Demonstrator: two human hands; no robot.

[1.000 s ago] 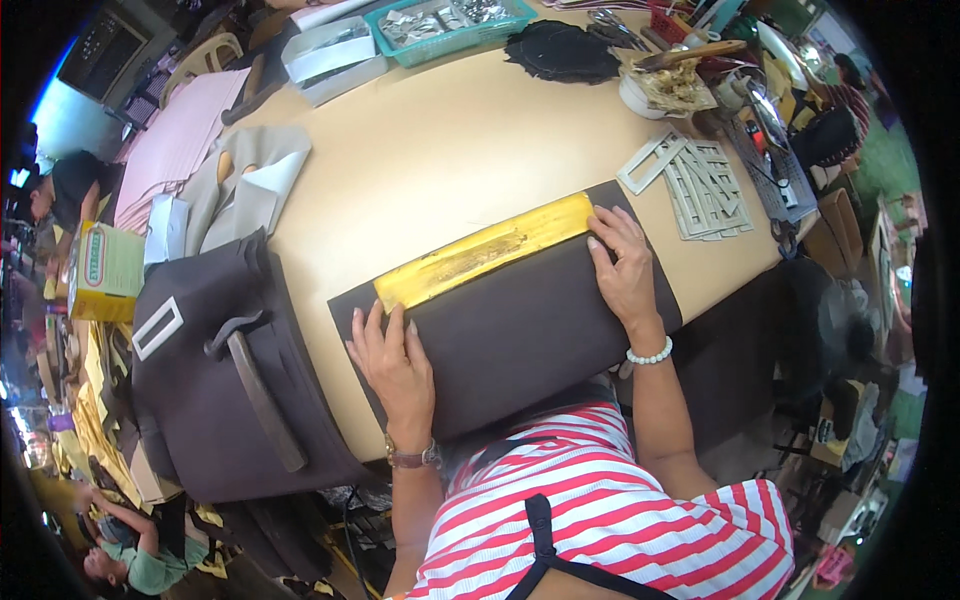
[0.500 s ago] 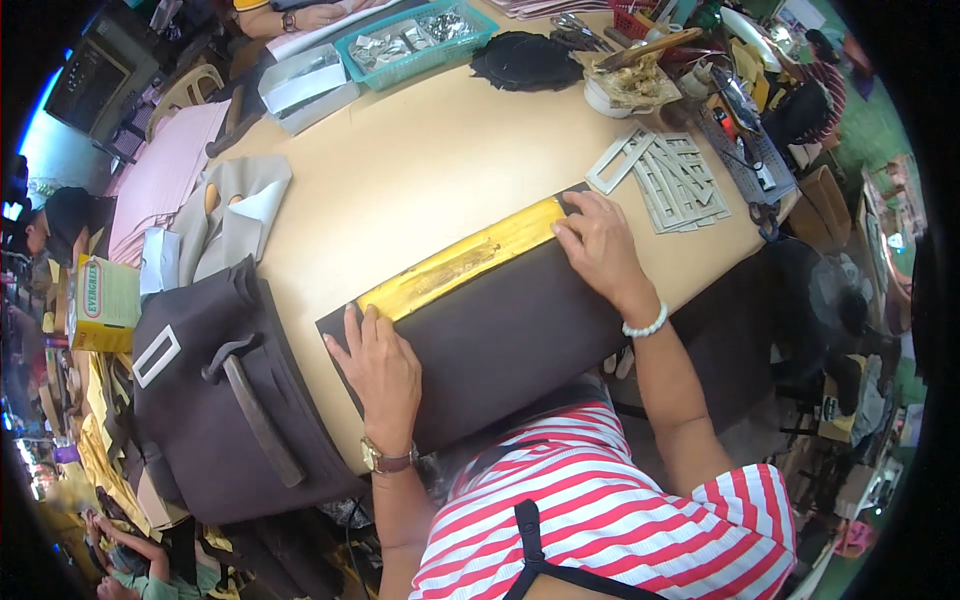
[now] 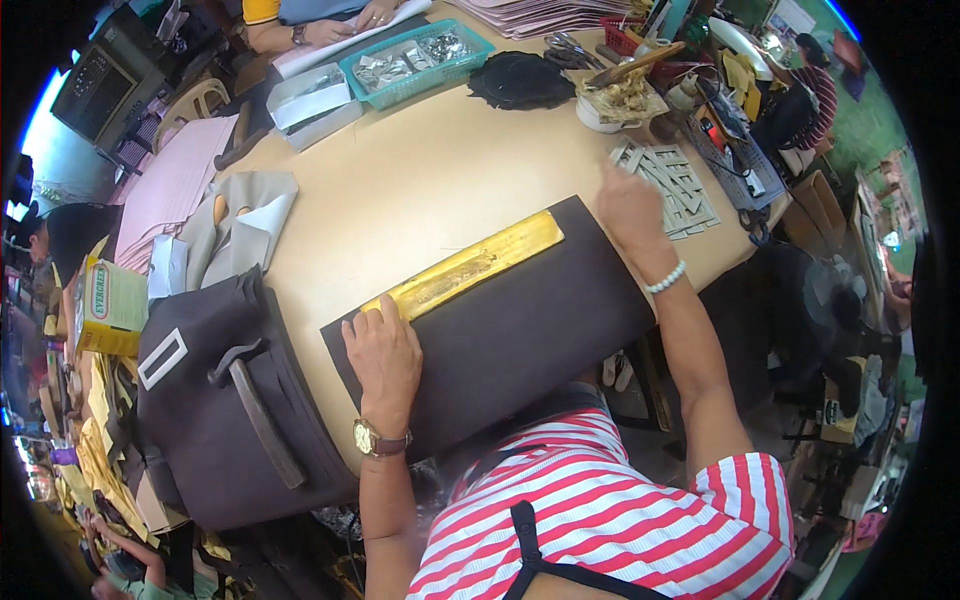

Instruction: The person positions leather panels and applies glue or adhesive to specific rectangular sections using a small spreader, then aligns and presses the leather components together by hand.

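A dark brown flat sheet [image 3: 520, 310] lies at an angle on the table's front edge. Along its far edge rests a worn yellow strip [image 3: 480, 262] with scuffed dark patches. My left hand [image 3: 383, 350] lies over the sheet's left part, its fingertips pressing down on the strip's near-left end; the thumb is hidden. Beyond the sheet's right edge, my right hand [image 3: 633, 205] is off the strip and partly in front of a pile of grey rectangular frames [image 3: 688, 195]. Motion blurs its fingers, so whether they hold a frame does not show.
Stacked dark pieces [image 3: 210, 430] at left carry a hammer [image 3: 265, 420] and a pale frame [image 3: 163, 358]. Grey cloth-like pieces [image 3: 255, 215] lie behind. Farther back stand a teal basket [image 3: 390, 95], a black round piece [image 3: 522, 82] and a glue-crusted pot [image 3: 605, 115]. Another person's hands [image 3: 350, 25] work across the table.
My right hand has left the strip's right end and moved right and away toward the grey frames. My left hand stays at the strip's left end, its fingers now closer together.
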